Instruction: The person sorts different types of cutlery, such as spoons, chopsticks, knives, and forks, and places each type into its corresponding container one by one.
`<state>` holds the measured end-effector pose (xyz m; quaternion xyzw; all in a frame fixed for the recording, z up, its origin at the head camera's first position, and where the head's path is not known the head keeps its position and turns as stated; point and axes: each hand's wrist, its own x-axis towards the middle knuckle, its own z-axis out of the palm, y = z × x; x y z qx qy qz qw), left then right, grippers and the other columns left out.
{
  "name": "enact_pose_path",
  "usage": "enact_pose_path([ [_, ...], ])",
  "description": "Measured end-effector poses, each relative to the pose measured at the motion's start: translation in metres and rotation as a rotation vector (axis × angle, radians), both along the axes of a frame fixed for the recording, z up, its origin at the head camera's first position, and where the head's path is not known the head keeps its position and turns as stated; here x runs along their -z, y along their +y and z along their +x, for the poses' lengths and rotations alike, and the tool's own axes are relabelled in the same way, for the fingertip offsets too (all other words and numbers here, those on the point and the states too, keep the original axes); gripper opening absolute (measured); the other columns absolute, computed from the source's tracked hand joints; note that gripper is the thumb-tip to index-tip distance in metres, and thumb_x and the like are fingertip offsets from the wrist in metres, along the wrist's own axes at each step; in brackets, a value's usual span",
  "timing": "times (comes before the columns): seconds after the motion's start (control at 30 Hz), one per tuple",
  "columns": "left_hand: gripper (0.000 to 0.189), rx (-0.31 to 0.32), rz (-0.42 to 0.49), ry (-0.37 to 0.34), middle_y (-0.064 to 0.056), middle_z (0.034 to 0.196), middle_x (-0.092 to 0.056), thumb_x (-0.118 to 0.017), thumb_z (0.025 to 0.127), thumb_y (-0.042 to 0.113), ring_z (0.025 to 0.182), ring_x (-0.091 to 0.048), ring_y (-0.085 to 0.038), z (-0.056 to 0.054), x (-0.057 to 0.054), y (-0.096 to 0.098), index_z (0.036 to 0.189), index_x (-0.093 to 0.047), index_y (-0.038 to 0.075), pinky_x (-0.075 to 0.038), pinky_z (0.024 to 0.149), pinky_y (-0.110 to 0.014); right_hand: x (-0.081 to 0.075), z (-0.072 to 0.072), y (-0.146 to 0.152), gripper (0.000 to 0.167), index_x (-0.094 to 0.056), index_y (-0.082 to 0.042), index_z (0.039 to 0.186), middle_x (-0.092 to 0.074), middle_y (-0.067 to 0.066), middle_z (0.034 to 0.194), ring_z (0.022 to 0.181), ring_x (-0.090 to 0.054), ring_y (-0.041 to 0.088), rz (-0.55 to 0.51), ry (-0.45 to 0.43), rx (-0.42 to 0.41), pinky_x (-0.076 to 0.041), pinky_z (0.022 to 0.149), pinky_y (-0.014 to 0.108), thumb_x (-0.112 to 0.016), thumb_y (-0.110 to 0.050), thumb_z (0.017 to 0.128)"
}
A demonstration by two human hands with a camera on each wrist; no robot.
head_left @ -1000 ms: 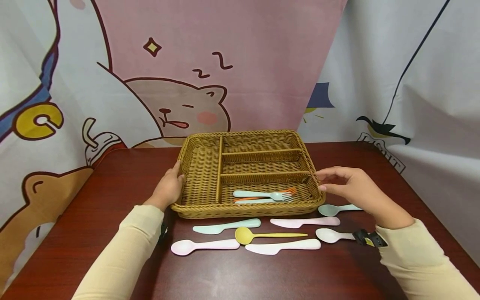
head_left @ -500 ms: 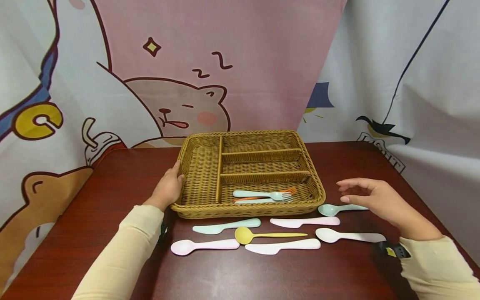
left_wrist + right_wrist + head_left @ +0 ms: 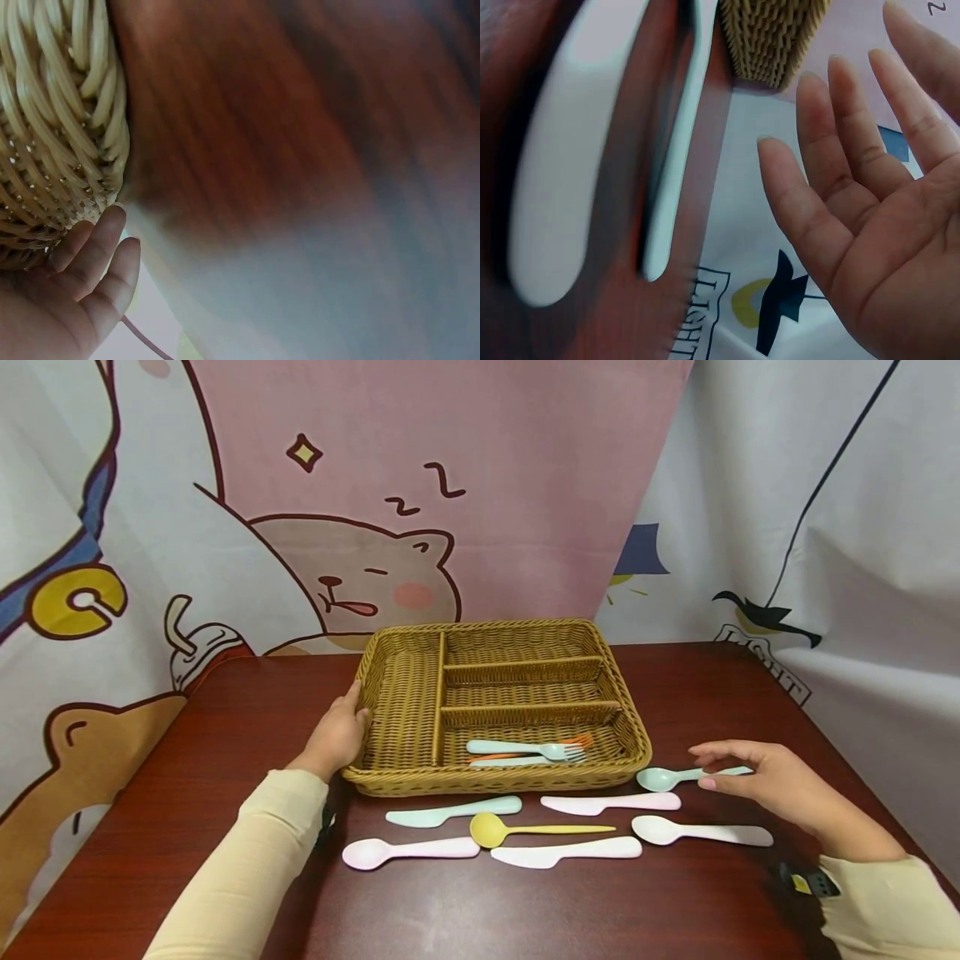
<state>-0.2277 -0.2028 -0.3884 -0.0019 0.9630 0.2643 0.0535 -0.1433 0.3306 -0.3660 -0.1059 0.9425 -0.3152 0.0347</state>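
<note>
A wicker basket [image 3: 439, 702] with several compartments stands on the table. My left hand [image 3: 337, 735] rests against its left side; the left wrist view shows loosely extended fingers [image 3: 112, 281] touching the outer weave. Over the handle of a light-green spoon [image 3: 660, 779], to the right of the basket, hovers my right hand [image 3: 787, 787]. Its fingers are spread and hold nothing in the right wrist view, with the spoon's handle [image 3: 673, 172] apart from them. In the basket's front compartment lie pale-blue forks [image 3: 510, 748] and an orange utensil [image 3: 579, 742].
In front of the basket lie a mint knife [image 3: 450, 812], a pink knife [image 3: 611, 804], a yellow spoon [image 3: 489, 832], a white knife [image 3: 562, 853], a pink spoon [image 3: 412, 850] and a white spoon [image 3: 701, 832]. A printed curtain [image 3: 540, 510] hangs behind the table.
My right hand has left the basket's right rim and moved right and toward me, over the light-green spoon's handle. The left hand and the basket have stayed put.
</note>
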Motion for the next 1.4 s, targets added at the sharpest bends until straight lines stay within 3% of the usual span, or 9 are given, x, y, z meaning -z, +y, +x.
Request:
enact_pose_path([
  [0.67,0.059,-0.003,0.022,-0.018,-0.029,0.153,-0.021,-0.031,0.107,0.018,0.137,-0.03,-0.044,-0.001,-0.002,0.002,0.156,-0.001,0.006,-0.028,0.11,-0.056,0.023,0.018,0.023,0.046,-0.066,0.005,0.116,-0.068,0.014,0.106,0.083,-0.057,-0.005,0.022,-0.124,-0.064,-0.05,0.065,0.021,-0.08,-0.017,0.078],
  [0.87,0.058,-0.001,0.016,-0.014,-0.03,0.152,-0.022,-0.03,0.107,0.018,0.137,-0.03,-0.044,-0.001,0.0,0.001,0.156,-0.001,0.006,-0.028,0.11,-0.056,0.029,0.02,0.026,0.043,-0.067,0.008,0.112,-0.067,0.009,0.097,0.08,-0.055,-0.005,-0.002,-0.171,-0.09,-0.049,0.062,0.022,-0.08,-0.015,0.079],
  [1.23,0.058,0.0,0.017,-0.016,-0.03,0.152,-0.021,-0.03,0.107,0.018,0.137,-0.03,-0.045,0.0,0.0,0.0,0.156,-0.001,0.005,-0.027,0.11,-0.056,0.038,0.025,0.028,0.036,-0.07,0.006,0.101,-0.066,-0.004,0.084,0.073,-0.051,-0.006,0.048,-0.095,-0.123,-0.044,0.061,0.021,-0.082,-0.015,0.074],
  [1.4,0.058,0.002,0.009,-0.002,-0.031,0.15,-0.024,-0.031,0.107,0.017,0.136,-0.031,-0.045,0.0,-0.001,0.0,0.156,-0.003,0.004,-0.027,0.111,-0.055,0.038,0.026,0.025,0.034,-0.071,0.003,0.099,-0.066,-0.003,0.083,0.072,-0.05,-0.005,0.09,-0.078,-0.115,-0.043,0.061,0.022,-0.083,-0.015,0.072],
])
